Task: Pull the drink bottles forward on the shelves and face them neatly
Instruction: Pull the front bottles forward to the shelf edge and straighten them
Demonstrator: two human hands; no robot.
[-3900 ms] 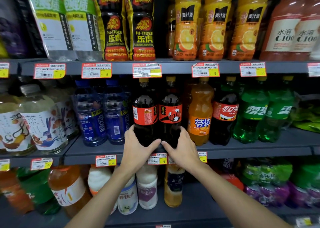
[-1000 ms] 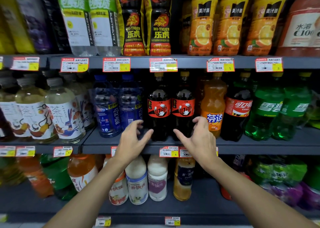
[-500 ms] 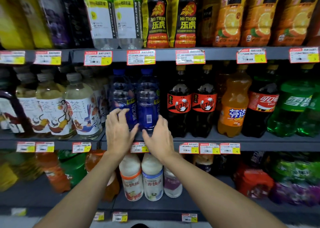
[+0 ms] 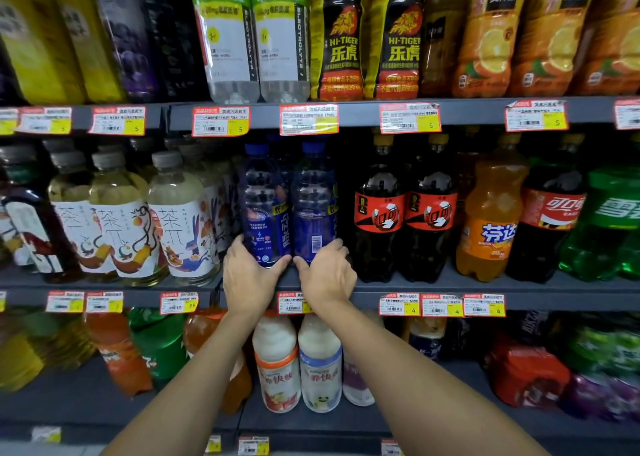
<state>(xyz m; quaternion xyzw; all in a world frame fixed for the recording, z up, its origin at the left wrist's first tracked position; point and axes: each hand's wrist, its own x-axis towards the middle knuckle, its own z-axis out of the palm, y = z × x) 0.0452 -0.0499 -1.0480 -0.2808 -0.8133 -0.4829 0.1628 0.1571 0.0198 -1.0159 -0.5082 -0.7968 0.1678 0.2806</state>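
Reaching into a shop's drinks display with both bare arms. Clasped low on the left blue bottle (image 4: pixel 265 210) with the left hand (image 4: pixel 247 275), thumb across the front, fingers curled round the bottle's left side. Clasped likewise on the right blue bottle (image 4: pixel 313 206) with the right hand (image 4: pixel 327 275), thumb at the base, fingers curled round the right side. Upright and side by side, close enough to touch, near the front edge of the middle shelf (image 4: pixel 485 287), just above a price tag (image 4: pixel 291 304). To their left, pale tea bottles (image 4: pixel 180 220); to their right, two black cola bottles (image 4: pixel 379 213), then an orange soda bottle (image 4: pixel 491 220). Below the hands, on the lower shelf (image 4: pixel 415 417), white milk drink bottles (image 4: pixel 277 362).
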